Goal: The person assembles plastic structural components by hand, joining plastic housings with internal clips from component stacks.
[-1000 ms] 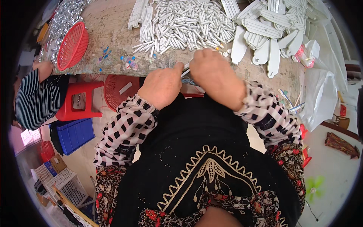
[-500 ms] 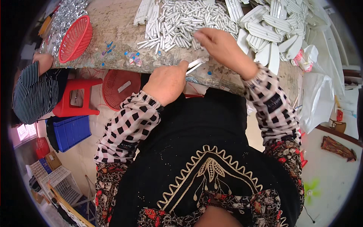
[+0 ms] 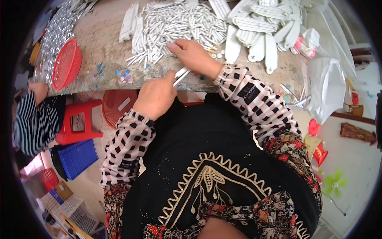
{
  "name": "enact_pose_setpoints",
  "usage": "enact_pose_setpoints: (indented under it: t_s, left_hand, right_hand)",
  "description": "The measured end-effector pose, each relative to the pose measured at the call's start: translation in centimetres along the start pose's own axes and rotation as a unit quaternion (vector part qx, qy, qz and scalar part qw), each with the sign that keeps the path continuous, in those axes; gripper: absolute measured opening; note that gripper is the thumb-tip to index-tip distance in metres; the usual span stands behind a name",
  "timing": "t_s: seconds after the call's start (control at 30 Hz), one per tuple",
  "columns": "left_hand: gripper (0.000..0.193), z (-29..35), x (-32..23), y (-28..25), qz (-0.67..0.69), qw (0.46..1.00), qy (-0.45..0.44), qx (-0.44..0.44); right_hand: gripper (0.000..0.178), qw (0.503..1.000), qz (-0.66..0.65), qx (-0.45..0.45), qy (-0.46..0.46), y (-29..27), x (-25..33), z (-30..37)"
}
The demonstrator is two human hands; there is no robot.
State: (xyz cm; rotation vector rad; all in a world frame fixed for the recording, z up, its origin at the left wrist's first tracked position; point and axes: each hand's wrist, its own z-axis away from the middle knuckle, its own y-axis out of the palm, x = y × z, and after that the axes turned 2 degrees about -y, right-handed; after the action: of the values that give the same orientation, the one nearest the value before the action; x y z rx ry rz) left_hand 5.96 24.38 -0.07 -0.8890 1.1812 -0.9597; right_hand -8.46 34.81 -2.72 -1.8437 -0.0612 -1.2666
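My left hand is closed at the table's front edge. It grips a narrow white plastic piece, whose two slim arms stick out past my index finger. My right hand is just beyond it, fingers curled and thumb tip at the front of a pile of short white sticks. Whether a stick is between those fingertips is hidden. Flat white plastic blades lie heaped right of the pile, and a few long white strips are at its left.
A red basket stands on the table by silvery strips. Blue and pink flakes dot the worn tabletop. At left, a co-worker's striped sleeve is near a red stool and blue crate. A clear plastic bag hangs at right.
The whole view has shifted, so the table sits further left. My right hand has come left, closer to my left hand, uncovering small round bits beside the pile. The left hand keeps its piece.
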Motion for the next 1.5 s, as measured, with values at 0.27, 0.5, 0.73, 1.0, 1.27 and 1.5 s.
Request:
enact_pose_setpoints:
  t_s: [0.27, 0.5, 0.73, 1.0, 1.27, 1.5]
  left_hand:
    - [0.031, -1.3, -3.0, 0.0, 0.709, 0.703, -0.007, -0.049]
    - [0.053, -4.4, -9.5, 1.2, 0.821, 0.557, 0.018, 0.127]
    - [0.054, -5.8, -10.7, 4.3, 0.744, 0.636, 0.088, 0.187]
    - [0.038, -7.6, -8.7, 6.8, 0.638, 0.749, 0.057, 0.168]
    - [0.038, -7.1, -7.8, 7.2, 0.629, 0.763, 0.066, 0.136]
    - [0.038, -7.1, -9.4, 6.7, 0.610, 0.776, 0.098, 0.129]
  right_hand:
    - [0.033, 0.939, -0.334, -0.074, 0.046, -3.5, 1.3, 10.0]
    - [0.031, 0.875, -0.446, 0.054, 0.179, -6.8, 0.6, 16.7]
    - [0.028, 0.940, -0.105, -0.217, 0.241, -15.1, -3.3, 23.0]
    - [0.029, 0.846, 0.321, -0.390, 0.170, -22.8, -8.6, 27.8]
    - [0.036, 0.843, 0.230, -0.433, 0.221, -24.6, -0.8, 23.7]
    - [0.035, 0.815, 0.438, -0.109, 0.362, -23.8, -12.4, 29.1]
